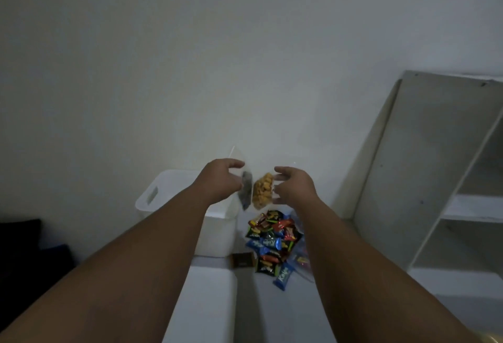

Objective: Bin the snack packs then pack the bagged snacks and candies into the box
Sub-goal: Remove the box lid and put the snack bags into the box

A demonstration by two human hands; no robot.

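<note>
Both my arms reach forward over a white surface. My left hand grips a clear bag with dark contents, held up above the white bin at the left. My right hand grips a clear bag of orange-yellow snacks. The two bags hang side by side, almost touching. Below them lies a pile of colourful candy and snack packs on the surface, several of them blue, green and red.
A white bin with a handle slot stands left of the pile. A small dark brown pack lies by the bin's near corner. A white shelf unit stands at the right. Dark objects sit at the far left.
</note>
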